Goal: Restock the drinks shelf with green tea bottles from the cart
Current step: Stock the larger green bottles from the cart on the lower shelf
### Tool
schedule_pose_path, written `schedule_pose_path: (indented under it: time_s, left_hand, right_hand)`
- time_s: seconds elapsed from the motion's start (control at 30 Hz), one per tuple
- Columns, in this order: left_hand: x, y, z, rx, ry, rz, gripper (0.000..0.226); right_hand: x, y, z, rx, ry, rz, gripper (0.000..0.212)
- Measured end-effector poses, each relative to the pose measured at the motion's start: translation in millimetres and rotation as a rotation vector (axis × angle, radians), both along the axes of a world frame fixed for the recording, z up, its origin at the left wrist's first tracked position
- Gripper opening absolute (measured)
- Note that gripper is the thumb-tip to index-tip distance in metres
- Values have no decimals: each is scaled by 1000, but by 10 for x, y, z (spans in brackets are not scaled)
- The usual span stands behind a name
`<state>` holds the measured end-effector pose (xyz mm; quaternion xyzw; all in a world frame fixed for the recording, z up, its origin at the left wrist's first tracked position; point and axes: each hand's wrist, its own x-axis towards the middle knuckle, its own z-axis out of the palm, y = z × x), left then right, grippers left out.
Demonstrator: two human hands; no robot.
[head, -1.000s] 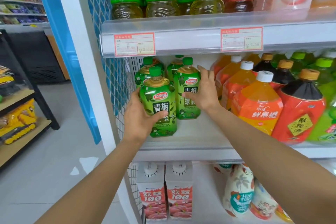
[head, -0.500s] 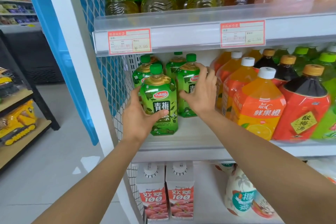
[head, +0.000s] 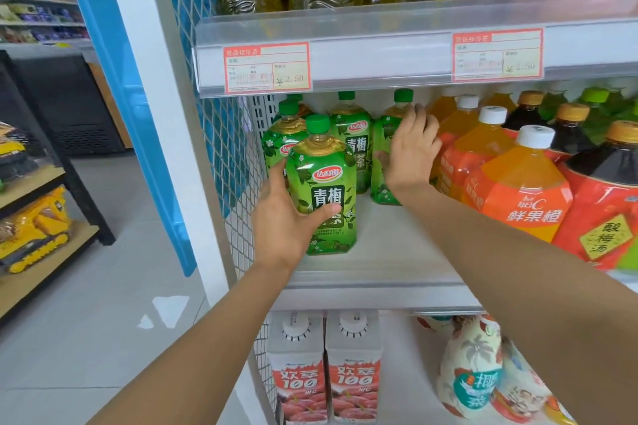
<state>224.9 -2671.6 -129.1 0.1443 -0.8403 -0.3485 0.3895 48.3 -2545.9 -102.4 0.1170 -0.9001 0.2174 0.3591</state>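
Observation:
A green tea bottle (head: 324,183) with a green cap stands at the front left of the middle shelf (head: 379,272), and my left hand (head: 283,217) is wrapped around its lower left side. Further back stands a second green tea bottle (head: 384,155); my right hand (head: 411,152) holds it from the right, fingers over its shoulder. Two more green tea bottles (head: 354,145) stand behind, along the mesh side wall.
Orange juice bottles (head: 518,190) and dark plum drink bottles (head: 607,203) fill the shelf's right side, close to my right wrist. Price tags hang on the upper shelf rail (head: 379,55). White cartons (head: 324,373) stand on the shelf below. A toy rack (head: 34,235) is at left.
My right hand has moved its bottle further back and to the right, opening a gap beside the front bottle. My left hand keeps its hold on the front bottle.

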Motion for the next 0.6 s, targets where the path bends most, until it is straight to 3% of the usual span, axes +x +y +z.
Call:
schedule_pose_path:
  time_s: [0.17, 0.23, 0.3, 0.37, 0.43, 0.5, 0.6]
  left_hand:
    - [-71, 8, 9, -18, -25, 11, 106]
    - [-121, 33, 13, -14, -27, 23, 105]
    - [-182, 66, 3, -17, -24, 41, 100]
    - [-242, 102, -17, -25, -32, 46, 91]
    - [-294, 117, -37, -48, -43, 9, 86]
    - [-309, 117, -62, -106, -72, -44, 87]
    - [-269, 101, -116, -243, -81, -35, 91]
  right_hand:
    - [-143, -7, 90, 44, -56, 52, 95]
    - [-100, 16, 107, -44, -39, 117, 87]
    - [128, 54, 86, -290, -11, 337, 75]
    - [434, 94, 42, -531, -177, 714, 72]
    - [599, 113, -31, -490, -409, 888, 91]
    - [557, 136, -106, -378, -423, 881, 108]
    - [451, 173, -85, -364, -397, 827, 105]
